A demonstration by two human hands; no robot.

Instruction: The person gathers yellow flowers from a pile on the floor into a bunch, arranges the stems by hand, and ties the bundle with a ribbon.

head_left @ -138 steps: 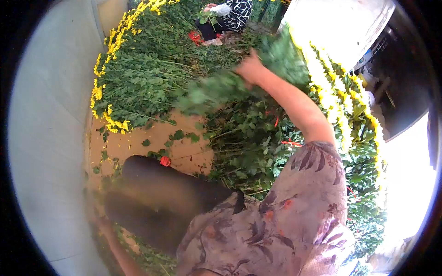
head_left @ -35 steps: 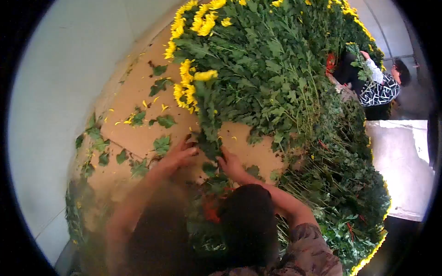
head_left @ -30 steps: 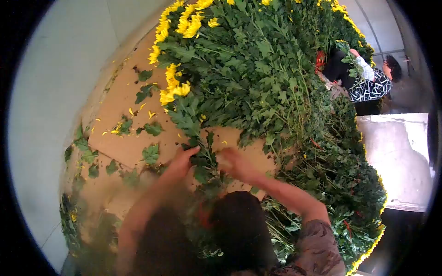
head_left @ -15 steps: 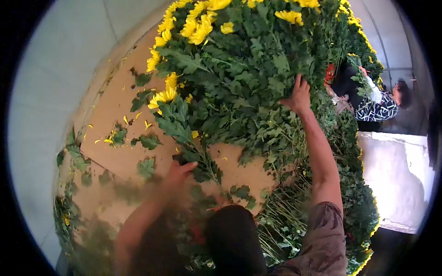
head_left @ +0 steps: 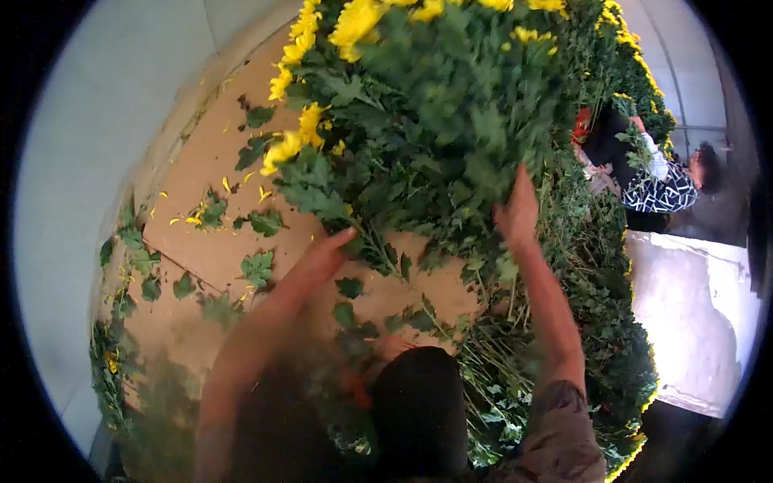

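A large heap of yellow chrysanthemums (head_left: 403, 153) with dense green leaves lies across the upper middle, its blooms along the far and left edges. My right hand (head_left: 519, 213) is closed at the heap's near right side, its fingers partly hidden in the leaves. The stems above it look blurred and lifted. My left hand (head_left: 326, 253) is at the near left edge, a digit stretched out against a leafy chrysanthemum stem (head_left: 382, 253). The rest of its fingers are blurred or hidden. That stem slants down onto the brown cardboard (head_left: 193, 266).
Loose leaves (head_left: 258, 270) and yellow petals lie on the cardboard. Cut stems (head_left: 499, 354) are piled at the lower right, beside a long bank of chrysanthemums (head_left: 612, 338). Another person (head_left: 656, 173) sits at the right, near a white slab (head_left: 684, 314). A pale wall (head_left: 105, 161) curves along the left.
My right hand has drawn nearer to me and its spread fingers have closed into the foliage, which has shifted. My left hand has moved up and slightly right, to the stem at the near edge.
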